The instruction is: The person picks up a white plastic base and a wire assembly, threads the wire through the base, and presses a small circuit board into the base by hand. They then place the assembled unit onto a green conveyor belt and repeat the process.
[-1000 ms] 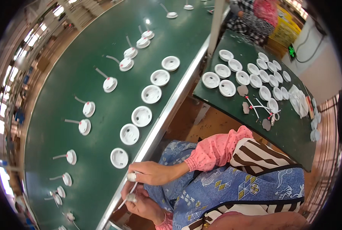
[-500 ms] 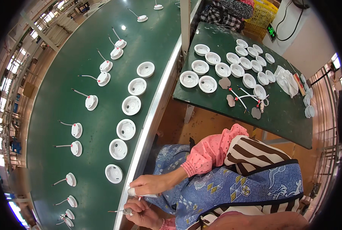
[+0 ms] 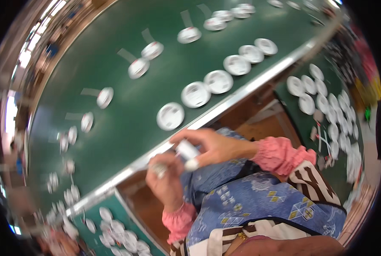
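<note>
Above the belt's metal edge, at the centre, both my hands are close together. My right hand [image 3: 218,147] grips a white cylinder-like piece [image 3: 187,151] between thumb and fingers; a white covering is on the thumb tip. Right beside it, my left hand [image 3: 167,181] has curled fingers, one with a greyish wrap. Blur hides what, if anything, those fingers hold. Ahead on the green belt [image 3: 130,109] lies a row of white round cups, the closest one [image 3: 170,116] just beyond my hands. Farther over, white round pieces with pale strip-like leads, such as this piece [image 3: 105,97], form another row.
A long metal rail [image 3: 137,166] edges the belt, running diagonally between it and me. To the right, a green table [image 3: 293,111] carries several white cups and leads. Another green table [image 3: 86,237] with white pieces is at lower left, near another person's arm [image 3: 62,243].
The view has swung round, so the belt and its rows now slant across the upper picture. My hands appear higher and nearer the middle, and the thin lead at my left fingers no longer shows.
</note>
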A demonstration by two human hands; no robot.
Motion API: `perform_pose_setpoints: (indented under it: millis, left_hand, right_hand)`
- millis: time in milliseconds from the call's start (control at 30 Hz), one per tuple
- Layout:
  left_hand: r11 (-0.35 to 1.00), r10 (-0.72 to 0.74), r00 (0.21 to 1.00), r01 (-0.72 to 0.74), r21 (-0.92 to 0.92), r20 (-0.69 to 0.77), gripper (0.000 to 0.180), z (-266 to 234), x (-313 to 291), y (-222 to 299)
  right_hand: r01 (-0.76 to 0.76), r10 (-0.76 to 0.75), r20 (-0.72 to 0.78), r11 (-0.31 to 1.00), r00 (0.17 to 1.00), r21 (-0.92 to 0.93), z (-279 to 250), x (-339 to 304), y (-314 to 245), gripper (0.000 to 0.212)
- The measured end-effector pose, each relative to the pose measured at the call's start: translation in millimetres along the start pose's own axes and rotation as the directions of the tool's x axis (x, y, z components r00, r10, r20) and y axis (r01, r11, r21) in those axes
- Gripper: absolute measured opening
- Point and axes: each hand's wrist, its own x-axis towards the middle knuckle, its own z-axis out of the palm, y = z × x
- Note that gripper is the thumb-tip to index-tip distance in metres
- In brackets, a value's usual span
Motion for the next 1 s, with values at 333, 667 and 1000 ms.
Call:
perform_pose_setpoints:
  millis: [333, 667, 1000]
  left_hand:
    - [0.956, 0.130, 0.987, -0.098, 0.278, -0.098, 0.024, -10, -6, -4]
    - [0.992, -0.128, 0.984, 0.125, -0.025, -0.126, 0.027, -30, -5, -10]
    - [0.814, 0.272, 0.962, -0.223, 0.536, -0.012, 0.020, -6, 36, 41]
  right_hand:
    - [-0.046, 0.045, -0.017, 0.998, 0.999, -0.035, 11, 9, 3, 0.068]
    - [0.051, -0.048, -0.052, 0.997, 0.997, 0.058, 25, 11, 10, 0.060]
    - [-0.015, -0.006, 0.064, 0.944, 0.998, 0.330, 1, 22, -16, 0.081]
